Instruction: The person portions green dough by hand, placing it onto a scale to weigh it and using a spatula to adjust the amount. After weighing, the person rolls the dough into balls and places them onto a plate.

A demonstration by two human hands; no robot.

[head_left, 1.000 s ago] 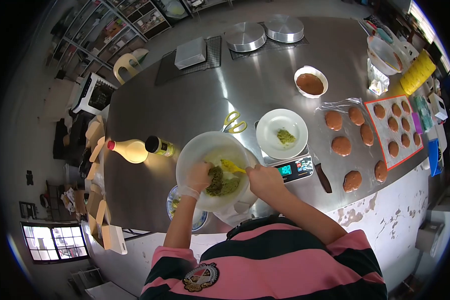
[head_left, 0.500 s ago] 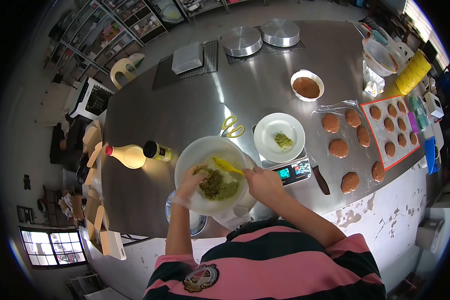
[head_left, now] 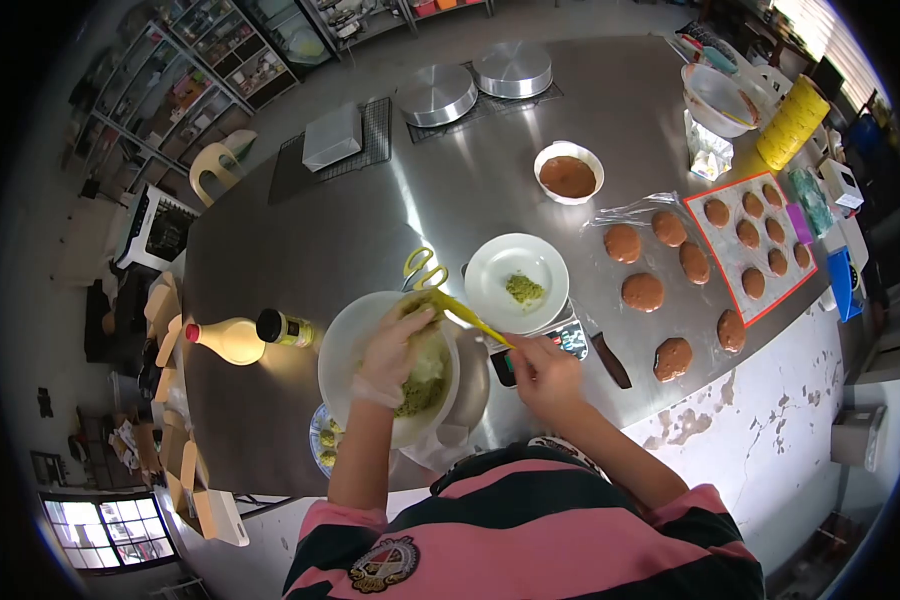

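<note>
My left hand (head_left: 392, 355), in a clear plastic glove, is inside the large white bowl (head_left: 336, 345), its fingers closed at the head of the yellow spatula (head_left: 475, 318). My right hand (head_left: 545, 375) grips the spatula's handle end, right of the bowl. Crumbly green mixture (head_left: 417, 398) lies in the bowl below my left hand. Just to the right, a white plate (head_left: 490, 262) with a little green crumble (head_left: 524, 289) rests on a digital scale (head_left: 572, 340), partly hidden by my right hand.
Yellow scissors (head_left: 425, 268) lie behind the bowl, and two bottles (head_left: 232, 341) (head_left: 288, 329) stand left of it. A knife (head_left: 611, 362) and brown discs on plastic film (head_left: 642, 292) are to the right. Round pans (head_left: 436, 95) sit farther back.
My left hand has risen from the mixture to the spatula's head. The spatula has been lifted toward the bowl's far rim, and the view has shifted, with the bowl now more to the left.
</note>
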